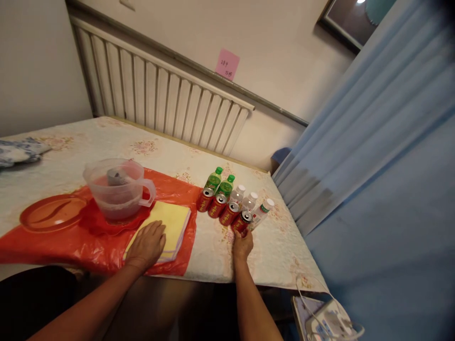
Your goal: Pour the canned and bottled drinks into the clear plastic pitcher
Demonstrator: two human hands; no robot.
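Observation:
My left hand (147, 244) lies flat, palm down, on a stack of yellow paper (174, 220) resting on a red plastic sheet (167, 187). Fingers of my right hand (243, 244) are closed round the lower part of the rightmost red can (241, 223). That can stands at the end of a row of several red cans, beside another red can (229, 214). Behind the row are green-capped bottles (226, 187), white-capped clear bottles (249, 202) and a white bottle with a green band (262, 212).
A clear jug (119, 194) sits in a red scalloped dish (94, 222), left of the paper. An orange plate (53, 213) is farther left. A blue curtain (373, 166) hangs at the right, above a power strip (332, 322) with cables.

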